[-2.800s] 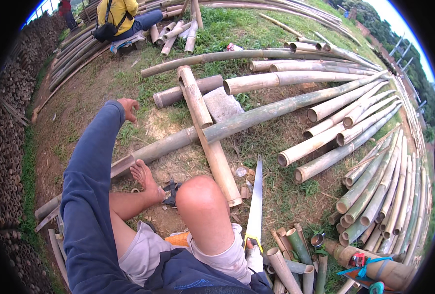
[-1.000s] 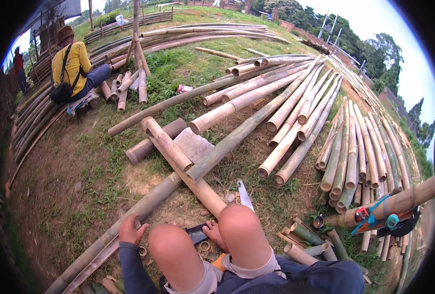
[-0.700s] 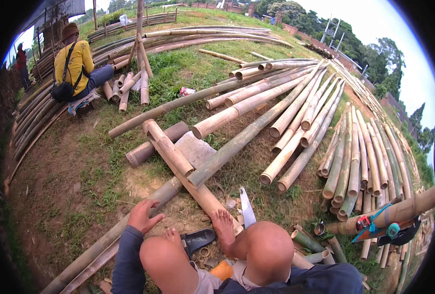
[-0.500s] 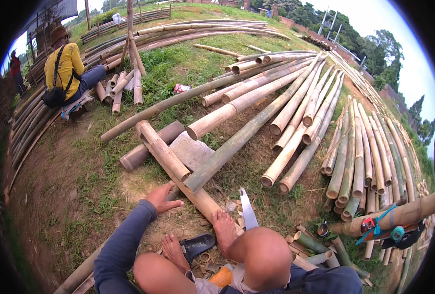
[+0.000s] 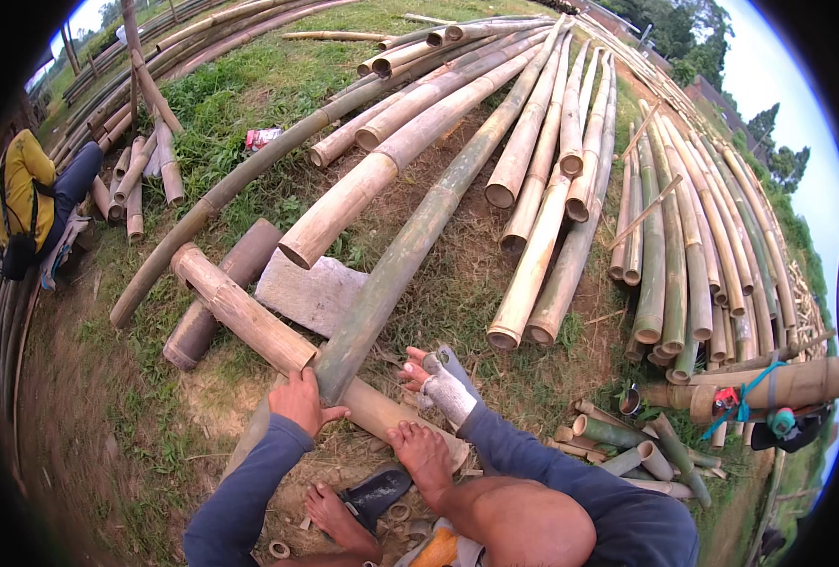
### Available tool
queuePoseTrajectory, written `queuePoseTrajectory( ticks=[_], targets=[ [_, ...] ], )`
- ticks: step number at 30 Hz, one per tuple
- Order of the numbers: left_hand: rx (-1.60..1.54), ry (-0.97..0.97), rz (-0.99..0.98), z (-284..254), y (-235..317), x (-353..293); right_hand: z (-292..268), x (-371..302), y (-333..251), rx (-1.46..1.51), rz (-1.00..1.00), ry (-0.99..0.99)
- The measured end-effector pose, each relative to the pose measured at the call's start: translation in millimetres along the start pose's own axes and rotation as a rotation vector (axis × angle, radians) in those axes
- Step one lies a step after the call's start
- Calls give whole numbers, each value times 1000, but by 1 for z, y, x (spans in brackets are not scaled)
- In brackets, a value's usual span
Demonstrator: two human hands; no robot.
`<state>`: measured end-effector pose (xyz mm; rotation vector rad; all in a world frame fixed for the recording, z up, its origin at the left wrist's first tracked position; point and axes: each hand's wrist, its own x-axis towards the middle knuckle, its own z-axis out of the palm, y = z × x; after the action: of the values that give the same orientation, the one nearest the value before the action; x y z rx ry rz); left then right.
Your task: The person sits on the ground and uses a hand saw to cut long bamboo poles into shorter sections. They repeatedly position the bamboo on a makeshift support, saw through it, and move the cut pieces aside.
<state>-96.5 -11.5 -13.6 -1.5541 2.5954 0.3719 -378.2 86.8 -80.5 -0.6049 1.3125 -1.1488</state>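
Note:
My left hand (image 5: 299,404) rests at the end of a tan bamboo length (image 5: 249,307), fingers laid against it and thumb stretched out. Just right of that thumb is the lower end of a long green bamboo pole (image 5: 382,279), lying across the tan bamboo. My right hand (image 5: 446,389), with a whitish covering over the palm, is held over the ground with its fingers apart. Close behind it shows a grey saw blade (image 5: 459,369), partly hidden by the hand. My bare foot (image 5: 421,449) presses on the lower part of the tan bamboo (image 5: 368,414).
A thick brown bamboo log (image 5: 193,335) and a flat stone (image 5: 311,293) lie beyond my left hand. Bamboo poles (image 5: 533,170) fan out ahead. Short offcuts (image 5: 618,439) lie at right. A black sandal (image 5: 377,493) is by my feet. A person in yellow (image 5: 25,180) sits far left.
My view has turned right and down. My left hand has come onto the bamboo beside the green pole's end. My right hand has come into view near the saw.

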Motion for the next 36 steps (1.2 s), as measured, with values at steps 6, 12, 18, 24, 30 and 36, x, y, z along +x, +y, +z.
queuePoseTrajectory(
  ticks=[6,12,18,24,30,36],
  targets=[
    [-117,105,-1,9,-1,-12,10,125,-50,628,64,52],
    [-163,97,30,-3,-10,-20,32,157,-80,643,-22,-6],
    [-525,160,292,-57,-26,-13,49,114,-119,634,-112,48],
    [-1048,-353,22,-78,-12,39,95,73,-99,687,-37,33],
    [-994,-345,-3,-90,-61,-21,142,29,-68,594,123,-282],
    [-737,-197,-102,-121,-129,-174,109,6,-59,-443,-93,-755]
  ],
)
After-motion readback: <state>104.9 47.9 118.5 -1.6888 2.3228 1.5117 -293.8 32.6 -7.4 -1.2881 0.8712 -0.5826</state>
